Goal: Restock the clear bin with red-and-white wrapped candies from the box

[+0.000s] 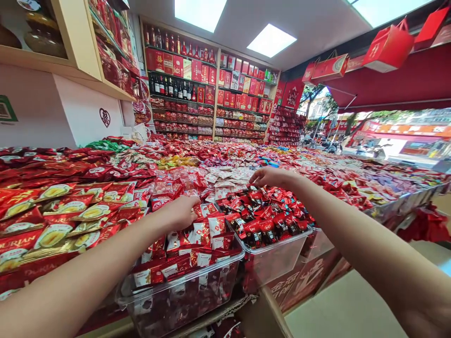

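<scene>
Over bin rims [232, 263], hands [181, 211] on sweets [207, 230]

bright ceiling panels [271, 40], edges warped, perhaps overexposed.

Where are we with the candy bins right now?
Done: both clear bins look heaped full. In hand: left hand rests on the red-and-white packets; right hand reaches over the dark red candies, holding nothing visible. Left: cannot tell; no loose stock shows nearby.
</scene>
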`<state>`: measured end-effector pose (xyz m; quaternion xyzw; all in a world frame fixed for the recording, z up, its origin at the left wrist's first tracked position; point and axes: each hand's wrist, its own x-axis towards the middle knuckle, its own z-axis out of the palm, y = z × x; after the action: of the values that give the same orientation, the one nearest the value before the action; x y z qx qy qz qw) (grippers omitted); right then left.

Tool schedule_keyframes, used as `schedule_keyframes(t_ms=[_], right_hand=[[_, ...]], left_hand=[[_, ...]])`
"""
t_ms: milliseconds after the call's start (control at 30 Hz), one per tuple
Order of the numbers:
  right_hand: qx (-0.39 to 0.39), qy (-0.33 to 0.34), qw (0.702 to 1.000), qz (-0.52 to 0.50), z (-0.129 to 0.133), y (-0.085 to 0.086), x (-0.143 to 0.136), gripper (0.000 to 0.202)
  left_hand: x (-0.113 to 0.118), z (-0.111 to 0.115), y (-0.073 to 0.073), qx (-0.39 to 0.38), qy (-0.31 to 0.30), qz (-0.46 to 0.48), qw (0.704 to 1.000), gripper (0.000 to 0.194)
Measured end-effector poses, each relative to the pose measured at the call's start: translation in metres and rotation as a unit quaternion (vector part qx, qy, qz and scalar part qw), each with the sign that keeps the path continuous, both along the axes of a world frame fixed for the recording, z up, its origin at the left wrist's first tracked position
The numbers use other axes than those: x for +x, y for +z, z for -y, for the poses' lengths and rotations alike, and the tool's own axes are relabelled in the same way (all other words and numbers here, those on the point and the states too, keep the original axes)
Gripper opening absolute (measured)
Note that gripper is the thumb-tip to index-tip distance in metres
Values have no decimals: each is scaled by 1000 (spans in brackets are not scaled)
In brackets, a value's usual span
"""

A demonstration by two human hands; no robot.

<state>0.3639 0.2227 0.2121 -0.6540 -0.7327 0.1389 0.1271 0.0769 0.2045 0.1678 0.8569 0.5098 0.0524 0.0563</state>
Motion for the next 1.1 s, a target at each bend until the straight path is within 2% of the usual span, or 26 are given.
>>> schedule_keyframes(t_ms=[100,200,267,333,467,600,800,967,1100], right_hand=[[16,1,999,41,1,-4,-3,25],[71,-6,993,96,6,1,-16,25],[121,13,984,127,14,5,-36,27],[148,69,975,151,25,6,-65,28],[117,193,953,204,42,-4,-130,26],[58,234,934,264,42,-20,-167,25],[8,234,918,319,38,-23,-167,30],[0,246,915,320,51,-14,-164,29],[-1,248,919,306,60,-7,-161,29]], left_hand=[[-2,3,2,-7,13,-2,1000,37],[-4,4,3,-14,13,-10,1000,29],[-5,3,3,-17,1,-16,1000,23],[-6,2,2,-22,-10,-22,999,20],[-5,0,2,-34,-15,-29,999,20],[-4,2,4,-35,-20,-27,999,20],[-6,1,2,-30,-11,-21,999,20],[-10,-2,-2,-35,-18,-18,999,22],[-11,-1,0,-57,-28,-16,998,24]])
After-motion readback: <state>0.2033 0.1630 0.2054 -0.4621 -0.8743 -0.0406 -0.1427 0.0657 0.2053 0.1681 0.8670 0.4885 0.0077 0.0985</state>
